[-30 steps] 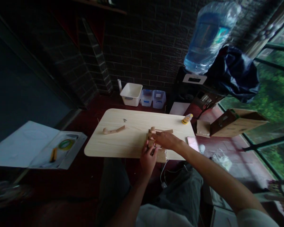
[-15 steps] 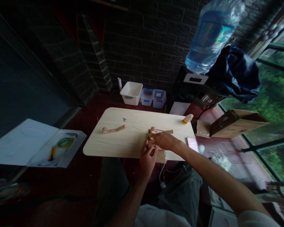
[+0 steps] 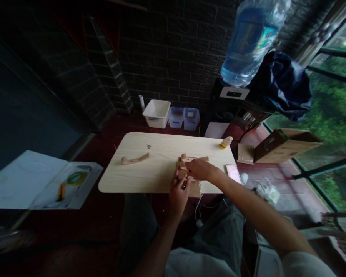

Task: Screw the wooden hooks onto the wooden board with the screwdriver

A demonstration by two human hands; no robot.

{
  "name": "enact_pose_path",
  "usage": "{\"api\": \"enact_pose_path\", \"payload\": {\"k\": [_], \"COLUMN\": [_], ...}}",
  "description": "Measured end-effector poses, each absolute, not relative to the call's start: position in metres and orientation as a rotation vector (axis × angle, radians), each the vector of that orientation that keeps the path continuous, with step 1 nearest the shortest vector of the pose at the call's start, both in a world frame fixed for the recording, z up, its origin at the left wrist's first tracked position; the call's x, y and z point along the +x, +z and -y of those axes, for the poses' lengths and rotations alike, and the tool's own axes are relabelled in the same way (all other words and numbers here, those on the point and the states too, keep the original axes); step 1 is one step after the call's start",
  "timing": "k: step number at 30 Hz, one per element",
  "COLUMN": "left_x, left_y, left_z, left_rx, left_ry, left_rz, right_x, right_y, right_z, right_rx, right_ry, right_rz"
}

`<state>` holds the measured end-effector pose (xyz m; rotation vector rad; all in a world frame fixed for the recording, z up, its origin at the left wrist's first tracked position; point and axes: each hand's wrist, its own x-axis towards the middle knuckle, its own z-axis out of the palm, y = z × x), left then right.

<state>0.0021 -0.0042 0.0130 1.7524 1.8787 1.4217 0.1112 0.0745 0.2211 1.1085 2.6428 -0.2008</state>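
Pale table (image 3: 161, 179) | jug label (image 3: 265, 37): unreadable | hands (image 3: 178, 196) together at wooden pieces (image 3: 183, 157), grip indiscernible

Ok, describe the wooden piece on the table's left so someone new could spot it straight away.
Find the pale table, then look at its left half. There lies a slim, bent wooden piece with a rounded knob at its left end. Unlike the similar piece just beyond the right hand, it lies well away from that hand.
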Motion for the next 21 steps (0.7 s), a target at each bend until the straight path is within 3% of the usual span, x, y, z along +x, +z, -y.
{"api": "enact_pose_path", "payload": {"k": [21], "left_x": [0.001], "left_y": [0.011], "left_z": [0.003], "left_rx": [1.777], "left_ry": [1.430], "left_rz": [-1.839], "right_x": [0.109], "right_y": [0.206], "right_z": [-0.062], "right_rx": [1.293], "right_ry": [-0.233], "right_rz": [-2.652]}}
